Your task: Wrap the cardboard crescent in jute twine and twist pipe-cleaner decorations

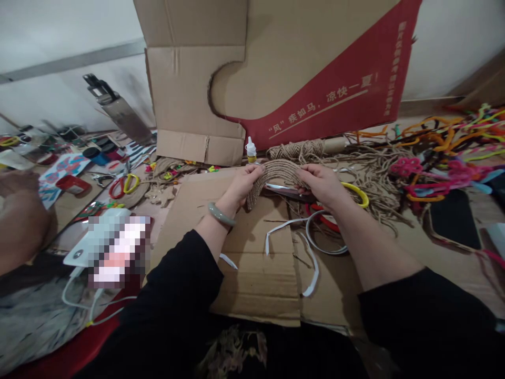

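Note:
Both hands hold a curved piece covered in rows of brown twine, arched above the cardboard sheet. My left hand, with a bangle on its wrist, is closed on the left part of the arch. At the other end, my right hand pinches the piece between thumb and fingers. Scissors lie just under it, their blades partly covered; a yellow handle loop shows past my right wrist. A ring of white tape rests below my right hand, and white strips lie nearby.
A large cardboard panel stands behind. A small glue bottle and a twine roll sit at its foot. Loose twine, colourful pipe cleaners and a dark phone are at right. Left are a power bank, a bottle and another person's arm.

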Demonstrator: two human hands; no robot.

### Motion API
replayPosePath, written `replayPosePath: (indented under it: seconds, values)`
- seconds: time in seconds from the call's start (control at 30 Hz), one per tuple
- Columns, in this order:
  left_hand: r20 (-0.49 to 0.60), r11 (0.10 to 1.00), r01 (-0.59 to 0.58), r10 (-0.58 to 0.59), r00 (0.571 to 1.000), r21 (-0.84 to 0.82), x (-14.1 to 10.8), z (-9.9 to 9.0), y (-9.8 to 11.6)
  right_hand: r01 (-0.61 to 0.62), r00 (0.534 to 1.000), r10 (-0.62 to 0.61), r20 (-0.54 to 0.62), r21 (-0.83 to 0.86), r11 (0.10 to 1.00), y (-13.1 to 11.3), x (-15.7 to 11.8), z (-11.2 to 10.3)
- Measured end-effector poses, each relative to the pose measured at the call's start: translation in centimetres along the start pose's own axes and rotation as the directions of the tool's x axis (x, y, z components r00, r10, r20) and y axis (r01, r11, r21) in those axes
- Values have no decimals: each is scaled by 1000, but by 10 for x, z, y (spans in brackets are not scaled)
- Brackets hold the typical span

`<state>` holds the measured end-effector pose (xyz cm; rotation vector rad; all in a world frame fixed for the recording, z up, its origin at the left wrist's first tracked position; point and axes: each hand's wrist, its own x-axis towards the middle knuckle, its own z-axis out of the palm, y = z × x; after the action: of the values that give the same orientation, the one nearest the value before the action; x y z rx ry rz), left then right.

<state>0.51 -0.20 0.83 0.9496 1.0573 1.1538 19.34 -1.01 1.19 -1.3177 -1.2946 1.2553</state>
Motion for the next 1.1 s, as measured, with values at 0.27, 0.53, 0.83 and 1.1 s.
replayPosePath:
  seconds: [0.27, 0.53, 0.83, 1.1]
  values:
    - [-29, 998, -36, 34, 999, -51, 6, -6, -5, 21, 1000, -20, -11, 37, 999, -8, -3, 1]
    - [-28, 1000, 9, -9, 1000, -6, 2, -4, 0, 34, 995, -27, -97, 68, 997, -6, 0, 0]
    - [-29, 999, 18, -16, 999, 43, 2, -6, 1, -8, 991, 21, -135, 93, 996, -7, 1, 0]
    - [-35, 991, 23, -18, 999, 132, -1, -4, 1, 42, 995, -45, -94, -34, 999, 8, 10, -2]
